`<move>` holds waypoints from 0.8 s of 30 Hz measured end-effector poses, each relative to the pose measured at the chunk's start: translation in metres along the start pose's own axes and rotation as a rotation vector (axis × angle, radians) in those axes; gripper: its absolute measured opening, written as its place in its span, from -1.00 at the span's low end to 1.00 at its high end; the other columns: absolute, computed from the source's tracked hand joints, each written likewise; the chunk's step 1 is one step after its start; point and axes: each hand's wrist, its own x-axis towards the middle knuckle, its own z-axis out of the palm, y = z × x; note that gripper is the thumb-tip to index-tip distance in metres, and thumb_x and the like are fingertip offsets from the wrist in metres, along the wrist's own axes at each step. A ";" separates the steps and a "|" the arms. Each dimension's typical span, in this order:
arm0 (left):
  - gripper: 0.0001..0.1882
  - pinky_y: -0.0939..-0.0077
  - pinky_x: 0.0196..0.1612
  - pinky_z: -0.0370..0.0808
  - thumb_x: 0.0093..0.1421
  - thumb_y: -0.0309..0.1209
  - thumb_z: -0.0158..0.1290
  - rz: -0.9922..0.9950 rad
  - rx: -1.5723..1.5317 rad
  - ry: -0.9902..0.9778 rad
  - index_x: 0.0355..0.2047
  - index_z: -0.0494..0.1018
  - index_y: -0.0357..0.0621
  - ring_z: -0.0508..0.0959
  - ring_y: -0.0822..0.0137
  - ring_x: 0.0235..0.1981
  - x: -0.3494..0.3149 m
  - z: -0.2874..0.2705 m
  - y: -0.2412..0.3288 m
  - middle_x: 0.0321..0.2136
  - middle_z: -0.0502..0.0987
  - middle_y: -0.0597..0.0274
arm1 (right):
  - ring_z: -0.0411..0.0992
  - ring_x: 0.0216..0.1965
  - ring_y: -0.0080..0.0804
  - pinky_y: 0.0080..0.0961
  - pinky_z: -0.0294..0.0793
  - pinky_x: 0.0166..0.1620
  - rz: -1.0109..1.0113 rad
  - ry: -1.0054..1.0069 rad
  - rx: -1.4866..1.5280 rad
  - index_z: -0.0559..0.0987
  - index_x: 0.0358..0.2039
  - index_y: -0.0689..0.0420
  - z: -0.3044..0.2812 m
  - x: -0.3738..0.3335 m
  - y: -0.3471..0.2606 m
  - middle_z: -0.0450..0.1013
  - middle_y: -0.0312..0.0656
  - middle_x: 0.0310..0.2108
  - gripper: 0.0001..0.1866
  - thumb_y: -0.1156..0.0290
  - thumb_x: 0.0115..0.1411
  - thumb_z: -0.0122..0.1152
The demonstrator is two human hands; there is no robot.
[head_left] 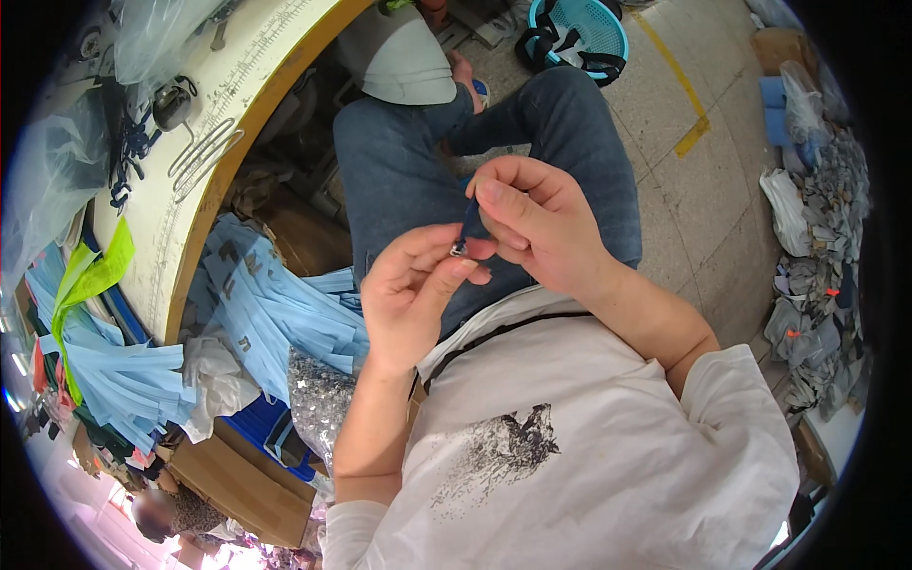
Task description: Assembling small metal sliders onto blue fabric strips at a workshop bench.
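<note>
Above my lap, my two hands come together on a narrow dark blue strip. The thumb and forefinger of my left hand pinch its lower end, where a small silvery metal piece shows. What kind of fitting that piece is, I cannot make out. My right hand is closed on the strip's upper end, thumb against the bent fingers. Part of the strip is hidden by the fingers.
At the left curves a pale worktable holding a bent wire rack and dark blue pieces. Light blue strips hang below its edge. A turquoise basket stands ahead on the floor; grey scraps pile up at the right.
</note>
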 end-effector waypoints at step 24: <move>-0.74 0.44 -0.18 0.61 0.14 -0.78 0.06 0.167 -0.052 0.070 -0.15 0.44 -0.40 0.58 0.28 -0.20 0.000 0.002 0.004 -0.21 0.50 0.01 | 0.08 -0.68 -0.82 -0.75 -0.04 -0.65 0.018 0.052 -0.052 0.52 -0.26 0.18 0.008 -0.001 -0.002 0.23 -0.50 -0.65 -0.83 0.34 0.29 0.16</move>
